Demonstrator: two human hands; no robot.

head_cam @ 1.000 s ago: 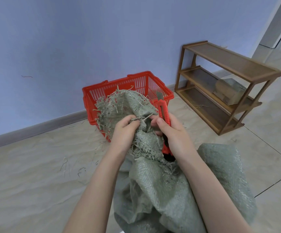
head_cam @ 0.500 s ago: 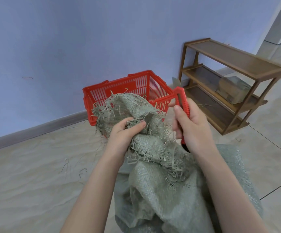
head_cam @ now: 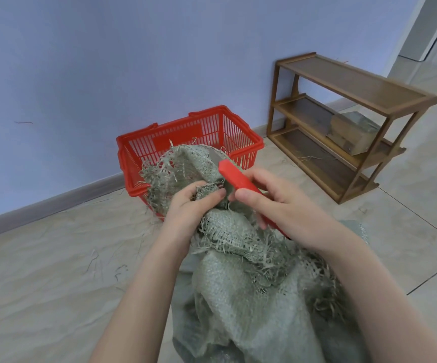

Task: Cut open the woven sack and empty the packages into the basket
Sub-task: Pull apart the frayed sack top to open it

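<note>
A grey-green woven sack (head_cam: pixel 241 292) with a frayed, bunched top stands on the floor in front of me. My left hand (head_cam: pixel 188 208) grips the gathered neck of the sack. My right hand (head_cam: pixel 277 208) holds a red utility knife (head_cam: pixel 235 176), its grey blade pointing up-left against the sack's frayed top. Behind the sack's top stands a red plastic basket (head_cam: pixel 243 140) by the wall; its inside shows no packages. The sack's contents are hidden.
A wooden three-tier shelf (head_cam: pixel 353 106) stands at the right against the wall, with a brown box (head_cam: pixel 351 132) on its middle tier. Loose sack fibres lie on the tiled floor (head_cam: pixel 55 258) at left. A blue wall runs behind.
My right hand, which had swung the knife out to the right beside the sack, has brought it back to the sack's neck, blade now tilted up-left. My left hand keeps its grip.
</note>
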